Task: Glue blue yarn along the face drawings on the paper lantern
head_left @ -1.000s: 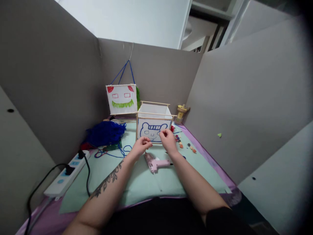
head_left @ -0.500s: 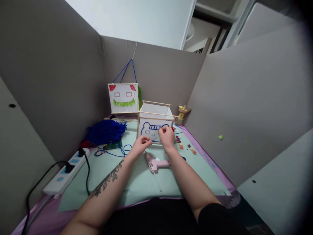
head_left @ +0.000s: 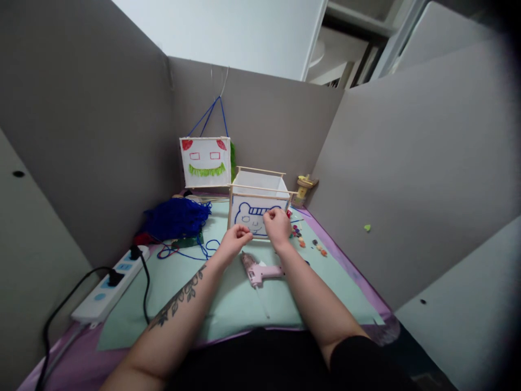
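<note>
A box-shaped paper lantern with a thin wooden stick frame and an open top stands on the table. Its front panel bears an animal face outlined in blue. My right hand is closed in a pinch in front of the right side of that face and covers part of it. Low by the panel's bottom edge, my left hand has thumb and fingertips pressed together. Whatever either pinch holds is too small to make out. Below my hands a pink hot glue gun lies on its side, with a glue stick trailing from it; my right forearm hides part of it.
A tangle of blue yarn lies at the left, near a white power strip with black plugs. A finished-looking face lantern hangs by blue cords. Small coloured pieces lie at the right. Grey partitions enclose the table.
My right hand has shifted very slightly left and up against the front panel. My left hand, the lantern and the glue gun look the same.
</note>
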Demonstrator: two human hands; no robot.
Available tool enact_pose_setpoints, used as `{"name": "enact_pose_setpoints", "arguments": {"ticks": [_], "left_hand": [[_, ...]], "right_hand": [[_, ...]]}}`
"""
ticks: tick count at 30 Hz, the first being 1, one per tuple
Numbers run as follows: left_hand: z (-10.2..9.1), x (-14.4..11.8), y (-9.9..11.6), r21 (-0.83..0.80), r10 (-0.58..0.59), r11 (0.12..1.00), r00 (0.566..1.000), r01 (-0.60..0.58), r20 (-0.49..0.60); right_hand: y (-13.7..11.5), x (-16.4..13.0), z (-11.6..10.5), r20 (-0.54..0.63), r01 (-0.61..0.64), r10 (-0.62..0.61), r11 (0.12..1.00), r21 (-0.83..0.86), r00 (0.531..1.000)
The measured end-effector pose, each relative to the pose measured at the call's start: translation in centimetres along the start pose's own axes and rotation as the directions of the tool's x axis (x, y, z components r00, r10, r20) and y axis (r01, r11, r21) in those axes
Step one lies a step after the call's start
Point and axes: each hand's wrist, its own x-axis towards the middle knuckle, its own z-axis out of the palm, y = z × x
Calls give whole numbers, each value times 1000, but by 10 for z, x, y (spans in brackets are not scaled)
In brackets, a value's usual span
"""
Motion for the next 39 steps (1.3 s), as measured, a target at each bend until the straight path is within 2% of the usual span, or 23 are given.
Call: {"name": "enact_pose_setpoints", "arguments": {"ticks": [10,13,15,16,18,19,21,23,25,28,29,33,36,39], "left_hand": [[-1,0,1,-7,9,1000,1000,-9,4],[-1,0,0,-9,0,1000,1000,0,1],[-2,1,-1,-2,1,1000,1000,-1,-1],[-2,1,-1,1,5,1000,1000,-5,-2],[-2,0,-1,3,11,1000,1000,-11,-5],[-2,0,0,3,12,1000,1000,-12,-6],[-2,-1,1,5,2,1000,1000,-2,-6],[-3,-1,2,8,-14,1000,1000,14,-6],[-4,-1,2,15,-24,1000,1000,24,-15],[-5,0,2,34,-26,999,999,27,-33],[-6,1,1,38,-26,999,999,27,-37],[-5,0,1,38,-12,999,999,13,-37],[-4,-1,2,42,5,999,1000,-3,-31],[-5,-1,2,52,5,999,999,-3,-37]], "right_hand": [[3,-7,-12,-7,45,-44,997,55,999],[15,-16,-28,-39,114,-110,986,122,993],[34,-19,-40,-43,143,-138,981,130,989],[47,-21,-45,-19,136,-135,985,107,991],[79,-22,-53,149,114,-113,994,6,982],[96,-23,-54,273,106,-87,993,-54,958],[127,-24,-54,492,126,-54,985,-115,869],[149,-26,-51,544,140,-49,982,-126,837],[158,-28,-47,576,148,-60,983,-107,815],[151,-29,-45,658,191,-120,981,-37,743],[145,-28,-46,651,211,-154,977,-9,743],[110,-22,-53,462,194,-246,968,158,852],[85,-13,-56,371,192,-296,937,292,880],[71,-1,-51,265,268,-325,936,230,908]]}}
